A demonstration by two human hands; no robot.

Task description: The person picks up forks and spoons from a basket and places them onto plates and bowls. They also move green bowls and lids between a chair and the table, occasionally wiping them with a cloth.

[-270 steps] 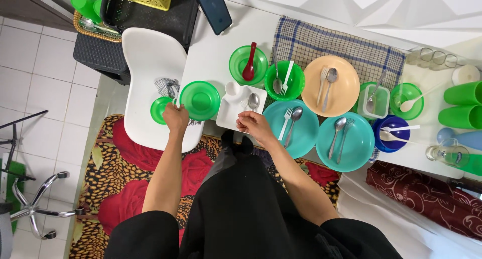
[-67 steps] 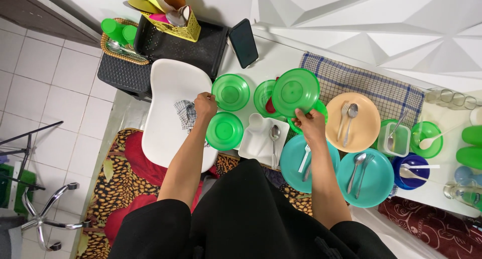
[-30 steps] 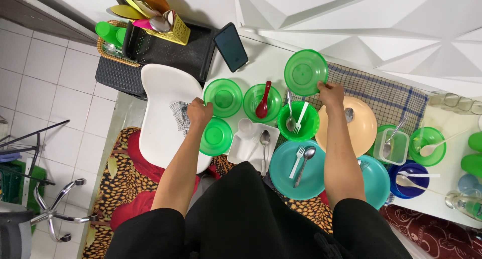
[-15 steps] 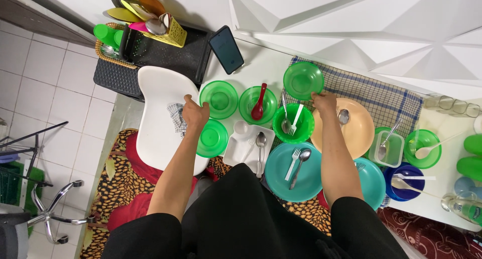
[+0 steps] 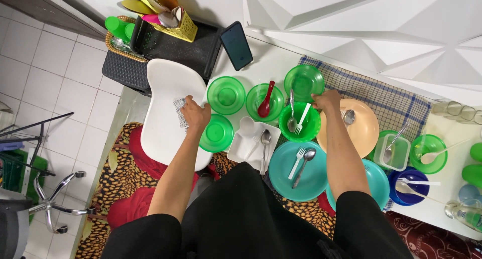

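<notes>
A dark-screened rectangular phone [image 5: 237, 44] lies beside the black tray [image 5: 193, 48].

A translucent green plate [image 5: 303, 82] lies flat and right way up at the back of the bench, its far side on a blue-checked cloth [image 5: 381, 96]. The right hand [image 5: 327, 100] touches its near right rim. A small checked rag [image 5: 179, 111] lies crumpled on a white chair seat [image 5: 165, 88], under the left hand [image 5: 195, 113].
</notes>
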